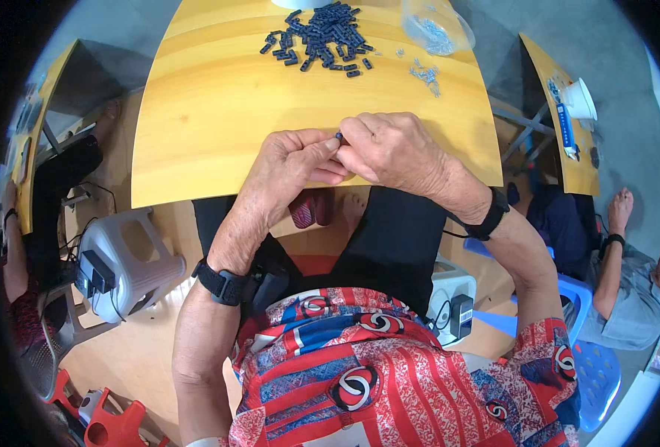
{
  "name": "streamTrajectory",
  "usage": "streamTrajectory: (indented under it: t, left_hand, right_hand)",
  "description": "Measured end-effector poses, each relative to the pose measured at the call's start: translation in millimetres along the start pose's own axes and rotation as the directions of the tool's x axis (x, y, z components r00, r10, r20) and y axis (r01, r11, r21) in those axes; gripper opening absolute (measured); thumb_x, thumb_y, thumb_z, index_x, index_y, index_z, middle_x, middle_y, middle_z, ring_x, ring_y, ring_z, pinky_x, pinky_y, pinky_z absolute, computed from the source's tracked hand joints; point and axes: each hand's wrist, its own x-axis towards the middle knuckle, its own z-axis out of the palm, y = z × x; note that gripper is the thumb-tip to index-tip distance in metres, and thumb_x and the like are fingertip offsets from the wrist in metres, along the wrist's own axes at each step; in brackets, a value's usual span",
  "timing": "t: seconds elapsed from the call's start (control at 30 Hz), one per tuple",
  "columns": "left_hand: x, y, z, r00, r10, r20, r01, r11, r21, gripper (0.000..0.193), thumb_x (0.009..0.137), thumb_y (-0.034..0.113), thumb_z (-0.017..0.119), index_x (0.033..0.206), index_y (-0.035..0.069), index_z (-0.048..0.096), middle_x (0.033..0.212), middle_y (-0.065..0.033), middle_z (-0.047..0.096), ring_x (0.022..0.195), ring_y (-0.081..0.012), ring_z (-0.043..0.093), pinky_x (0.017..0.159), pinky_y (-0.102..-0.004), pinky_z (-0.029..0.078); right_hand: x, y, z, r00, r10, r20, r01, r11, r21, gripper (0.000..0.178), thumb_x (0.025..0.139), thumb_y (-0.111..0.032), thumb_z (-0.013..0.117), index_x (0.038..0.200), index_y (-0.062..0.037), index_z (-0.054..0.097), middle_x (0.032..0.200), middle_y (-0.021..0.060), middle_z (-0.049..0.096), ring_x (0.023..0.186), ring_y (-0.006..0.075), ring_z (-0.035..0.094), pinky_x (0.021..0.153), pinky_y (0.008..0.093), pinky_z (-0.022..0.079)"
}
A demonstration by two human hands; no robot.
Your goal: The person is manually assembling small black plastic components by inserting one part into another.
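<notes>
A small dark part [338,137] sits between my fingertips over the near edge of the yellow table [218,127]. My left hand [298,158] pinches it between thumb and fingers. My right hand [391,145] is closed, its fingertips brought up against the left ones at the part. Whatever is inside the right fingers is hidden. Farther off on the table lies a heap of short black plastic pieces [326,33], with several scattered on its near side. To their right is a loose cluster of small silvery metal pieces [425,74].
Behind the metal pieces is a clear plastic container [441,33] holding more of them. A white container [300,2] shows at the far edge. Stools [132,253] stand on either side. People sit at tables left and right; one arm [611,276] shows at right.
</notes>
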Motion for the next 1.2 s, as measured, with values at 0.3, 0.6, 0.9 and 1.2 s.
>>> streamTrajectory:
  t: [0.3, 0.6, 0.9, 1.2]
  left_hand:
    - [-1, -5, 3, 0.998, 0.023, -0.060, -0.020, 0.999, 0.049, 0.024, 0.092, 0.014, 0.052, 0.096, -0.005, 0.065, 0.084, -0.0114, 0.068, 0.077, -0.0161, 0.067, 0.072, -0.0267, 0.056]
    - [6, -9, 5, 0.993, 0.071, -0.092, -0.057, 0.987, 0.151, 0.025, 0.090, 0.012, 0.051, 0.087, -0.008, 0.065, 0.074, -0.0118, 0.066, 0.071, -0.0148, 0.065, 0.066, -0.0256, 0.055]
    - [-1, -8, 10, 0.990, 0.107, -0.092, -0.083, 0.969, 0.233, 0.023, 0.089, 0.009, 0.049, 0.086, -0.008, 0.064, 0.072, -0.0107, 0.065, 0.065, -0.0152, 0.064, 0.059, -0.0267, 0.053]
    - [-5, -10, 4, 0.998, 0.058, -0.026, -0.049, 0.966, 0.255, 0.018, 0.088, 0.005, 0.051, 0.085, -0.006, 0.066, 0.072, -0.0078, 0.065, 0.065, -0.0115, 0.061, 0.061, -0.0239, 0.050]
  right_hand:
    - [2, -1, -3, 0.980, 0.193, -0.037, -0.178, 0.952, 0.251, 0.023, 0.076, -0.020, 0.065, 0.073, -0.0041, 0.049, 0.062, 0.0097, 0.055, 0.059, 0.0256, 0.062, 0.051, 0.0349, 0.050]
    - [1, 4, 0, 0.989, 0.132, 0.066, -0.145, 0.953, 0.266, 0.021, 0.075, -0.021, 0.064, 0.073, -0.0041, 0.051, 0.061, 0.0100, 0.057, 0.057, 0.0263, 0.062, 0.052, 0.0356, 0.050]
    - [0, 2, 0, 0.998, -0.064, 0.006, 0.062, 0.986, 0.155, 0.028, 0.067, -0.023, 0.064, 0.053, -0.0084, 0.046, 0.054, 0.0038, 0.047, 0.048, 0.0200, 0.056, 0.041, 0.0328, 0.046]
    - [0, -13, -5, 0.988, 0.135, 0.079, -0.151, 0.957, 0.247, 0.024, 0.063, -0.019, 0.063, 0.051, -0.0081, 0.046, 0.051, 0.0052, 0.047, 0.048, 0.0197, 0.056, 0.040, 0.0331, 0.045]
